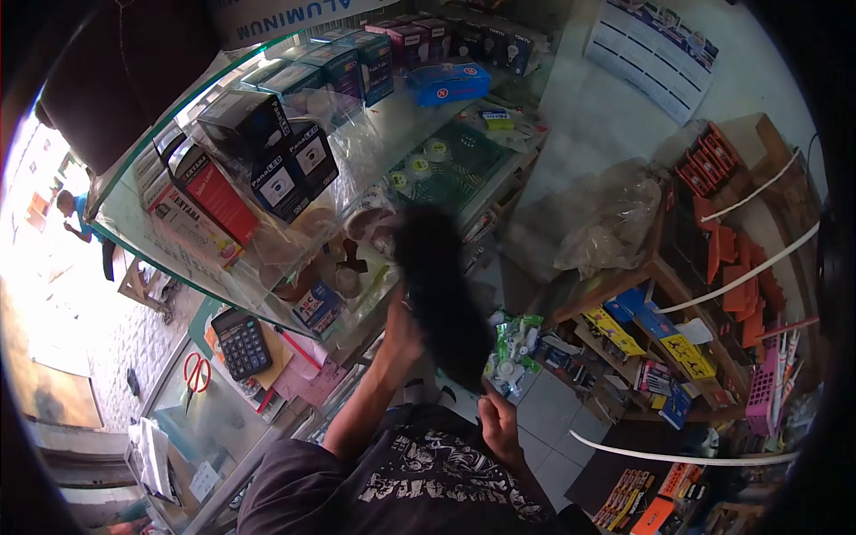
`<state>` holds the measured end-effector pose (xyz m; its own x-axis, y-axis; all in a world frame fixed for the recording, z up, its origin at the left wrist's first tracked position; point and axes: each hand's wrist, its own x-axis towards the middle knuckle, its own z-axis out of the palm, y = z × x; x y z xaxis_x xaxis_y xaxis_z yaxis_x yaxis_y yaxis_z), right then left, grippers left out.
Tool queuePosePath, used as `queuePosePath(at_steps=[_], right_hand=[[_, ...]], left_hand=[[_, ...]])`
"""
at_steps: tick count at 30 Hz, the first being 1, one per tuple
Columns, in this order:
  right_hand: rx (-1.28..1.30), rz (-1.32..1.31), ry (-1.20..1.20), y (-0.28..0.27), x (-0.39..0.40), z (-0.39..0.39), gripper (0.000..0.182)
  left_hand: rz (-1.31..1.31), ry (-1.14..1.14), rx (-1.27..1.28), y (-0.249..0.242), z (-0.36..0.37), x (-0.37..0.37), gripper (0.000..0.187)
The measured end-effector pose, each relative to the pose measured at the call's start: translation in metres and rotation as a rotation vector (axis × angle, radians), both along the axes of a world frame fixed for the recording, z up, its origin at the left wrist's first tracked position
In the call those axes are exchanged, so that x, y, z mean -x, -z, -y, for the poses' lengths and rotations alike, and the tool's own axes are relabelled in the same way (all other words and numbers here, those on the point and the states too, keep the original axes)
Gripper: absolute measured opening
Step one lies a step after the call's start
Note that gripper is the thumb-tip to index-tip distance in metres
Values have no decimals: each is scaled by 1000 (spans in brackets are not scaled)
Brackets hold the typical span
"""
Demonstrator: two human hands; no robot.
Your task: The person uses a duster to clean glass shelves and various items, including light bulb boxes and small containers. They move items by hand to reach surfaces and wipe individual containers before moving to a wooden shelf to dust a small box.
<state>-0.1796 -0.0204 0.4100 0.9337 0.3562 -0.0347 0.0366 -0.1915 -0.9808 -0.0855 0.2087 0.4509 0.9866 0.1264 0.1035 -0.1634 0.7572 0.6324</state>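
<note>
A long black, fluffy duster (441,299), blurred, reaches up across the middle of the view over the glass display case. My right hand (499,421) is closed at its narrow lower end, close in front of my dark printed shirt. My left hand (404,323) is raised beside the case, and its fingers are hidden behind the duster. Around the duster's upper end are small round items under the glass (434,150) and clear plastic wrapping (343,129). A blue and white box (319,306) sits in the case near my left hand.
Boxed bulbs (290,174) and a blue box (448,84) stand on the glass case. Left lie a calculator (242,343) and red-handled scissors (195,373). Crowded shelves (615,283) and white cables (749,281) are on the right. A person (78,214) is outside.
</note>
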Motion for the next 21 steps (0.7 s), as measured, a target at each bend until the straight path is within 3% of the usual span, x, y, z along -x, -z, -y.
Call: queuePosePath(at_steps=[1, 2, 3, 5, 8, 12, 15, 17, 18, 19, 21], right_hand=[[2, -2, 0, 0, 1, -1, 41], [-4, 28, -35, 0, 2, -1, 41], [-12, 60, -67, 0, 2, -2, 42], [-13, 59, -31, 2, -4, 5, 42], [3, 49, -31, 4, 2, 3, 42], [-31, 52, -15, -1, -3, 3, 40], [51, 95, -15, 3, -2, 2, 39], [76, 231, -107, 12, 1, -5, 39], [15, 137, -36, 9, 2, -7, 39], [15, 142, -33, 6, -1, -8, 39], [-147, -159, 132, 2, -4, -9, 39]], left_hand=[[-9, -45, -201, -4, -1, 0, 40], [-338, 114, 667, 2, -8, -11, 40], [-338, 117, 666, 7, -10, -9, 40], [-184, 55, 421, 5, -9, -6, 46], [-265, 91, 558, 9, -6, -13, 47], [-173, 99, 499, 8, -7, -19, 46], [-208, 164, 589, 38, -6, -13, 45], [17, -177, -746, 57, 6, -9, 42], [-19, 62, -6, 36, 16, -3, 35], [-15, 65, -7, 17, 15, -2, 35], [-389, 138, 414, -7, 9, -1, 33]])
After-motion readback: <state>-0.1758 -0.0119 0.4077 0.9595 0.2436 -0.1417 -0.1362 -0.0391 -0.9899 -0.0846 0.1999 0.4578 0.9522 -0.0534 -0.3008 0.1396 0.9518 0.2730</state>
